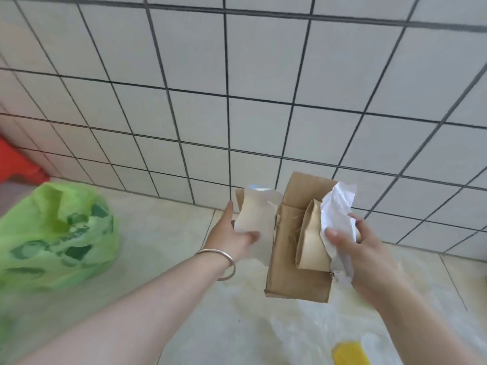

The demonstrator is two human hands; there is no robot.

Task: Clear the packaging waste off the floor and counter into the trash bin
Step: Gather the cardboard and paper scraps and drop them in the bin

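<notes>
Two hands hold a bundle of packaging waste in mid-air, above the floor [163, 233] and in front of a tiled wall [263, 88].

Hidden / unclear: the frame is motion-blurred, worst at the left edge. A red object [15, 164] at far left is cut off by the frame; cannot tell what it is. A yellow item [350, 353] at the bottom edge is cut off and blurred, lying on or under a clear plastic sheet [303, 325] spread on the floor. No rigid bin can be made out.

Left hand [234, 233]: thumb on top and fingers behind, clamped on a pale paper piece [257, 219]. A bracelet [224, 262] sits on that wrist. Right hand [361, 248]: thumb pressed onto crumpled white paper [337, 209], gripping it together with a brown paper roll [311, 238] and the flattened cardboard [297, 272] behind; its fingers are hidden under the bundle.

Edges / room: the cardboard's top corner overlaps the wall's lower tile rows in view; whether it touches cannot be told. Open floor lies between the bundle and the green bag.

Containers: a green plastic bag [58, 238] stands on the floor at left, well apart from the bundle, mouth upward. Darker green shapes show through it; contents not identifiable.
</notes>
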